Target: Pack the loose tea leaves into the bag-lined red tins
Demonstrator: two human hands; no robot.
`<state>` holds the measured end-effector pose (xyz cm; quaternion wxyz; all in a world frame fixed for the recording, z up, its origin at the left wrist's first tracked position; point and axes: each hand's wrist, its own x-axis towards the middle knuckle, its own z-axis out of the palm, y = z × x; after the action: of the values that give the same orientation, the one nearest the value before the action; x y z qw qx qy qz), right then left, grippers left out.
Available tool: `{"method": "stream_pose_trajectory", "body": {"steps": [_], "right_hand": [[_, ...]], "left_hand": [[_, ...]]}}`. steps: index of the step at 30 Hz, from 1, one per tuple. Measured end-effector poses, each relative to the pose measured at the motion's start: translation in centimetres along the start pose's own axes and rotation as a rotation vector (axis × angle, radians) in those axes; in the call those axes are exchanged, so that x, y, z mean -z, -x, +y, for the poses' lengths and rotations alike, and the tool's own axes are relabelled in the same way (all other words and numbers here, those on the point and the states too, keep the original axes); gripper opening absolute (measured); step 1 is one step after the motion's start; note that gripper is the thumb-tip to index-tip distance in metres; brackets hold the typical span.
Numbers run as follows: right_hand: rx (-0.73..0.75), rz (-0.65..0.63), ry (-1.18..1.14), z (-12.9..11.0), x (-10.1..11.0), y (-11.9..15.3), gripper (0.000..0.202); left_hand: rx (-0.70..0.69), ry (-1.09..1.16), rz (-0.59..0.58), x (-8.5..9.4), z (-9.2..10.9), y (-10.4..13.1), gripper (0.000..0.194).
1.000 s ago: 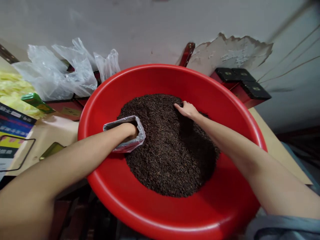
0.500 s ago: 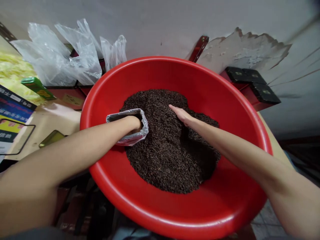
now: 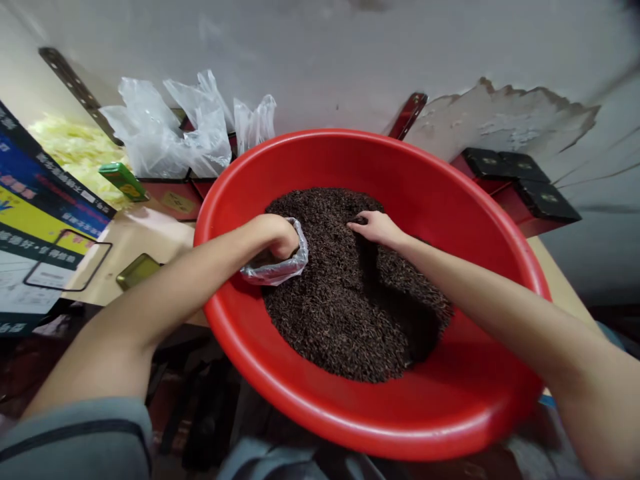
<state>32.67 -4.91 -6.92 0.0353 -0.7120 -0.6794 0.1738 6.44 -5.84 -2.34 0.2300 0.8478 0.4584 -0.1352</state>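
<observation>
Mid-frame: your left hand [image 3: 284, 239] in plastic-lined box [image 3: 274, 277], right hand [image 3: 381, 228] at dark heap [image 3: 330, 313], both grips unclear; wrist snags could dislodge lining [image 3: 303, 245].

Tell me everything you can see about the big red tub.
The tub is wide, round and bright red, apparently plastic, with a smooth, glossy, thick rounded rim and sloping walls. It sits open side up and holds a heap of dark, dry-looking shreds; bare red shows around it. The right hand is at the heap; the left hand is inside a plastic-lined container near the left wall. The tub's underside is hidden.
</observation>
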Motion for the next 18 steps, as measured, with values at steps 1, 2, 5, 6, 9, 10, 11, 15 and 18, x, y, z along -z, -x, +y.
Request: {"method": "stream_pose_trajectory", "body": {"steps": [1, 2, 5, 6, 9, 10, 11, 15, 18], "right_hand": [[0.011, 0.001, -0.002, 0.1, 0.5, 0.3, 0.039], [0.028, 0.004, 0.000, 0.2, 0.8, 0.6, 0.038], [0.078, 0.021, 0.004, 0.4, 1.1, 1.3, 0.042], [0.104, 0.028, 0.019, 0.4, 1.0, 1.5, 0.046], [0.180, 0.045, 0.100, -0.3, 0.6, 1.8, 0.060], [0.191, 0.045, 0.131, -0.6, 0.5, 1.9, 0.063], [0.195, 0.043, 0.160, -0.9, 0.4, 2.1, 0.064], [0.242, 0.005, 0.252, -1.7, 0.1, 2.9, 0.059], [0.246, -0.024, 0.295, -1.7, 0.3, 3.4, 0.057]], "left_hand": [[0.010, -0.012, -0.126, 1.2, 0.3, 1.4, 0.020], [0.008, -0.006, -0.210, 2.5, 0.6, 2.9, 0.021], [0.011, -0.051, -0.146, 5.6, 1.6, 6.6, 0.023], [0.046, -0.099, -0.021, 6.1, 1.8, 7.2, 0.026], [0.129, -0.248, 0.288, 5.7, 1.8, 7.1, 0.050], [0.115, -0.276, 0.302, 5.1, 1.5, 6.6, 0.056], [0.081, -0.290, 0.276, 4.4, 1.1, 6.1, 0.057], [-0.009, -0.299, 0.231, 2.5, -0.2, 4.5, 0.051], [0.029, -0.308, 0.249, 2.5, -0.3, 4.1, 0.054]]}}
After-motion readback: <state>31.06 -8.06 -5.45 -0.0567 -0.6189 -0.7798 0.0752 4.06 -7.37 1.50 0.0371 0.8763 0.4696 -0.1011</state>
